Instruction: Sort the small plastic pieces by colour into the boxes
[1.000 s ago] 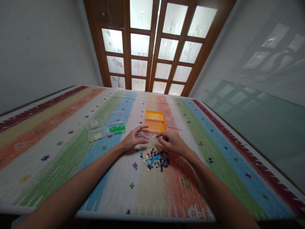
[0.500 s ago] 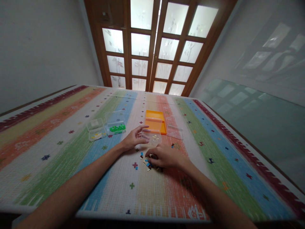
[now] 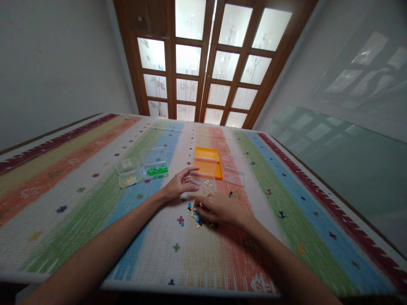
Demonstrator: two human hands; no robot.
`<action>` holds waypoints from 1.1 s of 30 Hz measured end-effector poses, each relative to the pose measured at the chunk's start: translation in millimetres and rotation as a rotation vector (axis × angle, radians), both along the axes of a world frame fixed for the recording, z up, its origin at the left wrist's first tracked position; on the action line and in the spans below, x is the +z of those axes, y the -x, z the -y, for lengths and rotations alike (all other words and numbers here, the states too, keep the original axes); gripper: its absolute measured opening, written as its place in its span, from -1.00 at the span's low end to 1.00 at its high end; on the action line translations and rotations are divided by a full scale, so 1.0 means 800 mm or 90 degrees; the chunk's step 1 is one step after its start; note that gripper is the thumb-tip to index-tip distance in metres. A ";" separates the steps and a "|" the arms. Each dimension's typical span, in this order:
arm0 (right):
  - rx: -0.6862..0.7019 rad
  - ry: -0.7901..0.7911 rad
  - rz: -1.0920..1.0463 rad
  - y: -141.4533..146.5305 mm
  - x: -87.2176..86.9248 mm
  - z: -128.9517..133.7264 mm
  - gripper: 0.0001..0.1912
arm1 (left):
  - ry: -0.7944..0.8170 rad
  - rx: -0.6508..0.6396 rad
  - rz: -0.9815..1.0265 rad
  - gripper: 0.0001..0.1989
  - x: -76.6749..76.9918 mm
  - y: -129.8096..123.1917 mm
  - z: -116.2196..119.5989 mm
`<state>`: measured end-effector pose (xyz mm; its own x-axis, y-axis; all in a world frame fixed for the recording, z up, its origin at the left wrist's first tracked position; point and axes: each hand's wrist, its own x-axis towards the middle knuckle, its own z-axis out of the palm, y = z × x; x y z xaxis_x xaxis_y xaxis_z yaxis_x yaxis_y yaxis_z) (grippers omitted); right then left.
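My left hand [image 3: 180, 184] is at the left end of a clear plastic box [image 3: 210, 176], its thumb and fingers gripping that side. A few small cream pieces [image 3: 208, 182] lie inside the box. Just nearer to me, my right hand [image 3: 221, 207] reaches into a pile of small toy building bricks [image 3: 199, 220] in blue, cream and dark brown. Its fingers are bent and pinched together at the pile, and what is between them is hidden. A blue brick [image 3: 182, 224] lies apart to the left, and a dark and blue piece [image 3: 230, 194] to the right.
Behind the clear box stands an orange tray [image 3: 218, 169] with compartments. A clear lid [image 3: 233, 176] lies to its right. On the left are an open box of green pieces [image 3: 155, 171] and another with yellow pieces [image 3: 130, 180]. A striped cloth [image 3: 152, 254] covers the table.
My right hand's fingers have shifted slightly within the brick pile. The left hand stays at the clear box.
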<state>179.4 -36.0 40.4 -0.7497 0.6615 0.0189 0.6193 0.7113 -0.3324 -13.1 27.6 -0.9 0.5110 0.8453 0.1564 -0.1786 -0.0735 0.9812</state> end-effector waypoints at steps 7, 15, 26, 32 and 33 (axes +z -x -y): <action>-0.127 -0.031 -0.179 -0.016 0.013 -0.016 -0.82 | -0.003 -0.016 0.000 -0.30 -0.002 0.000 -0.001; -0.243 -0.093 -0.156 -0.010 0.010 -0.054 -0.78 | -0.008 -0.042 0.020 -0.29 -0.008 0.000 -0.007; -0.208 -0.075 -0.140 -0.010 0.019 -0.057 -0.74 | -0.021 -0.059 0.027 -0.31 -0.009 0.002 -0.007; -0.021 0.012 -0.113 -0.016 0.034 -0.026 -0.82 | -0.019 -0.046 0.018 -0.27 -0.009 0.002 -0.006; 0.002 0.022 -0.080 -0.015 0.034 -0.021 -0.83 | -0.017 -0.040 0.012 -0.26 -0.008 0.002 -0.006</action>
